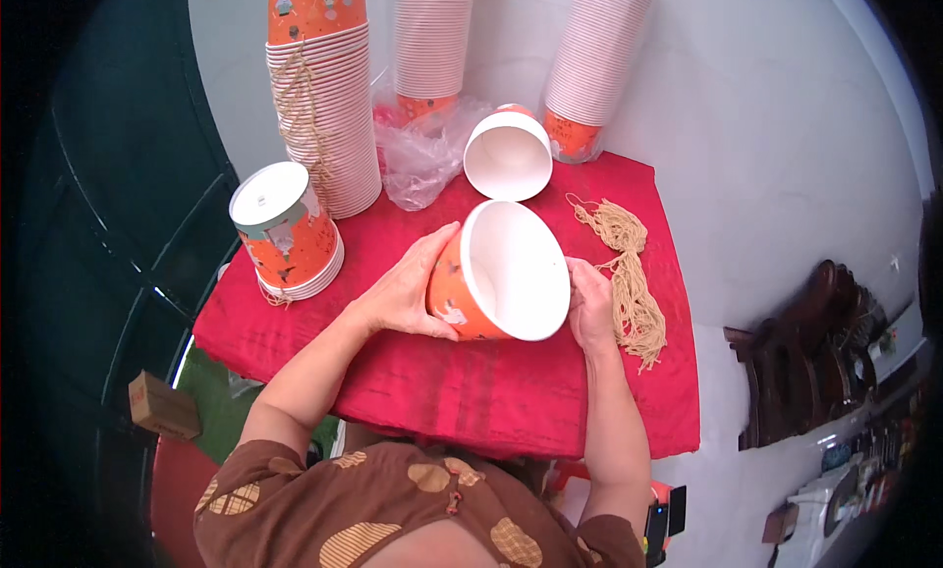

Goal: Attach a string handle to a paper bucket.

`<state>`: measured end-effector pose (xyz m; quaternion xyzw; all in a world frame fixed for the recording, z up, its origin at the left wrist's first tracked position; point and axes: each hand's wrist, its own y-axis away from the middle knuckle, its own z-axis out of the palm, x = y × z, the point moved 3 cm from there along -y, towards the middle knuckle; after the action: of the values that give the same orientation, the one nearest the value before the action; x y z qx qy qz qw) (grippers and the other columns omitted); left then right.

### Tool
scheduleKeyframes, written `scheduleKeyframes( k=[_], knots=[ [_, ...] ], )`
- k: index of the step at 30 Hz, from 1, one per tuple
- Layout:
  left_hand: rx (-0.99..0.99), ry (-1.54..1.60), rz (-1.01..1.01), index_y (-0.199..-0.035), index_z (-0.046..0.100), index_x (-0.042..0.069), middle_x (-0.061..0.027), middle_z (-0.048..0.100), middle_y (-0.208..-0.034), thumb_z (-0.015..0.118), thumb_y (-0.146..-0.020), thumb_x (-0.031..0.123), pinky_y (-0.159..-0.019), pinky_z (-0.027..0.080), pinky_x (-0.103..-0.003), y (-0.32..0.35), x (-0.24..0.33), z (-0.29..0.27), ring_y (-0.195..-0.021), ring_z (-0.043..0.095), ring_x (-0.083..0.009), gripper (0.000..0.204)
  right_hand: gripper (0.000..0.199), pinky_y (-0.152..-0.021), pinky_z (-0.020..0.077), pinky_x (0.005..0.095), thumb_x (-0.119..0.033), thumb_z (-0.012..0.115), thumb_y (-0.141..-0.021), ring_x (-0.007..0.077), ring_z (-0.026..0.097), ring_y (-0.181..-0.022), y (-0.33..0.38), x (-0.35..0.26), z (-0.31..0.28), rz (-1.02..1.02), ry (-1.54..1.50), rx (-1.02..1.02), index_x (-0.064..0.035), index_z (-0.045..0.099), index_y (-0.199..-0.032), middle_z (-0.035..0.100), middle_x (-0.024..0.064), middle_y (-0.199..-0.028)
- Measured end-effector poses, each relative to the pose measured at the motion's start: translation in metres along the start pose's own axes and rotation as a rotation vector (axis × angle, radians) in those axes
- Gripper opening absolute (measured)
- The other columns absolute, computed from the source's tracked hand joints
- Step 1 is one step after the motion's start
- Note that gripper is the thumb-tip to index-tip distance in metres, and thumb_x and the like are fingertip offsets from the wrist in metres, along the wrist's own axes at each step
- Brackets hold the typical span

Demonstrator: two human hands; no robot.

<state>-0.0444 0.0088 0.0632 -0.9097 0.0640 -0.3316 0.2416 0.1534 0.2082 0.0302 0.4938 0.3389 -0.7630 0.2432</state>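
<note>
Between my two hands is an orange paper bucket (519, 273) with a white inside, tilted so its mouth faces up and toward me. My left hand (413, 286) is wrapped round its left side, thumb low and fingers along the wall. My right hand (589, 303) closes on the right side near the rim, its fingertips partly hidden behind the bucket. Just beyond, another orange paper bucket (508, 158) lies on its side, mouth toward me. Right of my right hand rests a bundle of tan cords (632, 283), gathered in the middle.
A red-clothed table (462, 401) carries it all. Upside-down buckets (287, 236) stand at the left, beside a tall nested stack (329, 126) draped with cord. Two wrapped stacks (432, 38) (601, 57) and crumpled clear plastic (422, 165) are at the back. A cardboard box (163, 406) sits lower left.
</note>
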Motion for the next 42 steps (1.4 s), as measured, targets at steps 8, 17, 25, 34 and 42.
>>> scheduleKeyframes(
  k=[8,17,25,34,42],
  knots=[
    [0.395,0.123,-0.054,-0.148,0.001,-0.002,-0.0225,0.033,-0.145,0.092,-0.052,0.047,-0.11,0.035,-0.042,0.002,-0.019,0.019,-0.135,0.038,-0.0343,0.142,0.059,-0.103,0.04,0.0394,-0.04,0.047,-0.098,0.0246,0.054,-0.121,0.003,-0.005,0.015,-0.046,-0.149,-0.199,0.0062,0.046,-0.134,0.056,0.0171,-0.131],
    [0.539,-0.137,-0.214,-0.145,0.007,-0.007,-0.0282,0.029,-0.142,0.076,-0.076,0.037,-0.112,0.029,-0.044,0.007,-0.01,0.032,-0.134,0.033,-0.0391,0.108,0.066,-0.109,0.0345,0.0428,-0.03,0.056,-0.093,0.0304,0.036,-0.137,0.012,0.005,0.04,-0.084,0.215,-0.349,0.008,0.035,-0.143,0.034,0.0202,-0.149],
    [0.611,-0.073,-0.196,-0.132,0.027,-0.008,-0.0237,0.037,-0.125,0.054,-0.088,0.031,-0.107,0.031,-0.043,0.014,-0.014,0.029,-0.122,0.04,-0.035,0.065,0.022,-0.094,0.0479,0.0333,-0.003,0.058,-0.088,0.0254,0.063,-0.106,-0.005,-0.003,-0.004,-0.372,0.805,0.07,0.0044,0.065,-0.107,0.066,0.0157,-0.112],
    [0.719,0.074,-0.139,-0.131,0.032,-0.007,-0.0187,0.036,-0.128,0.048,-0.088,0.03,-0.11,0.027,-0.04,0.015,-0.009,0.018,-0.125,0.036,-0.0296,0.059,0.016,-0.071,0.0493,0.0375,-0.015,0.065,-0.084,0.0248,0.064,-0.076,-0.001,-0.043,-0.097,-0.186,1.162,0.526,0.0,0.069,-0.087,0.066,0.0163,-0.083],
    [0.762,0.076,-0.087,-0.129,0.039,-0.004,-0.0195,0.035,-0.132,0.045,-0.088,0.031,-0.11,0.027,-0.041,0.019,-0.013,0.013,-0.126,0.035,-0.0309,0.054,0.014,-0.063,0.0484,0.0361,-0.014,0.066,-0.079,0.0168,0.062,-0.065,0.011,-0.037,-0.112,0.338,1.155,0.226,-0.0003,0.069,-0.083,0.064,0.0111,-0.068]
  ],
)
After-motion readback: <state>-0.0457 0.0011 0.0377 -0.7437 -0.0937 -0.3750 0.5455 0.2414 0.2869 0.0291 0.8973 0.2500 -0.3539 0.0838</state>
